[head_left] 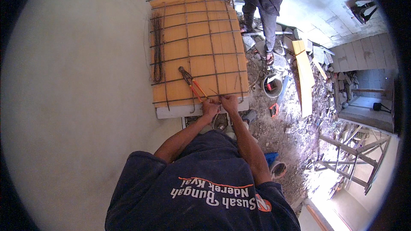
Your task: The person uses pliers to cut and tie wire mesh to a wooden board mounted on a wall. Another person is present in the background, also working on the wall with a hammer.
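Observation:
My left hand (210,108) and my right hand (230,103) meet at the near edge of a steel rebar mesh (188,54), fingers pinched together. A thin wire (214,91) juts up between them at a bar crossing; their fingertips partly hide it. Beneath the mesh lies an orange panel (173,62) with a pale near edge. Just beyond my left hand, a pair of pincers (192,83) with orange handles rests on the mesh. Farther left lies a long bundle of dark tie wire (157,47).
Another person (262,8) stands at the far right of the panel, one hand over a second mesh section. On the rubble floor to the right are a bucket (272,85), a handsaw (278,102) and a yellow board (303,77). A plain wall (85,81) borders the left.

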Available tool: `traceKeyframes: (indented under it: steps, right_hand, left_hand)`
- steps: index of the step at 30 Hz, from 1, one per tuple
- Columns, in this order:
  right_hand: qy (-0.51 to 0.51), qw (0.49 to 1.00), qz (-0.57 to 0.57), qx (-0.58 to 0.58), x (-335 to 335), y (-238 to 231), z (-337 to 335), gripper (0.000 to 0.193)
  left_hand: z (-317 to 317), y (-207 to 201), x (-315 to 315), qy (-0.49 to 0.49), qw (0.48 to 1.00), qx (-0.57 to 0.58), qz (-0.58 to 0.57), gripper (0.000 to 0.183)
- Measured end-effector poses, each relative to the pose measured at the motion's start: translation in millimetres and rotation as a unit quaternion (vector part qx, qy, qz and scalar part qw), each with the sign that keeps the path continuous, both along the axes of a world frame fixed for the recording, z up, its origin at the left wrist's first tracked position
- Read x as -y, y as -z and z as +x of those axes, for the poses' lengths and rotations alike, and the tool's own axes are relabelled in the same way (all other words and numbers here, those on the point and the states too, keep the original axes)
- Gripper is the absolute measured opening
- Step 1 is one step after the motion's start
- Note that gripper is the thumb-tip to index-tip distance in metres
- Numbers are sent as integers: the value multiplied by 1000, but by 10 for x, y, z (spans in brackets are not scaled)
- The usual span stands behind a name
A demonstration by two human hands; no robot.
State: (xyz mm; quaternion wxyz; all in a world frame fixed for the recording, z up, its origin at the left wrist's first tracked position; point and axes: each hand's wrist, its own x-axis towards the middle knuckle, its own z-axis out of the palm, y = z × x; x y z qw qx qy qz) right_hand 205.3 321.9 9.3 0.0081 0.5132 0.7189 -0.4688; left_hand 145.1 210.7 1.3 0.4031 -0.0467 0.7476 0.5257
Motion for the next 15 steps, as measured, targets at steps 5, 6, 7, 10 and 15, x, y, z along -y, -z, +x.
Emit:
traceKeyframes:
  steps: [5, 6, 7, 10, 15]
  right_hand:
    - [-10, 993, 87, -76, 47, 16, 99, 25]
    - [-10, 990, 115, -76, 57, 11, 99, 25]
    - [-10, 987, 142, -78, 78, 4, 78, 25]
    - [-8, 994, 91, -65, 79, -66, 62, 29]
    - [-14, 999, 26, -37, 66, -127, 54, 37]
  left_hand:
    - [-3, 66, -25, -7, 1000, 5, 8, 26]
    - [-4, 106, -28, 2, 1000, 4, -4, 24]
    - [-17, 199, -11, 9, 1000, -1, -15, 23]
    - [-53, 296, 45, 19, 999, 48, 18, 15]
    - [-45, 153, 29, 35, 999, 27, 2, 5]
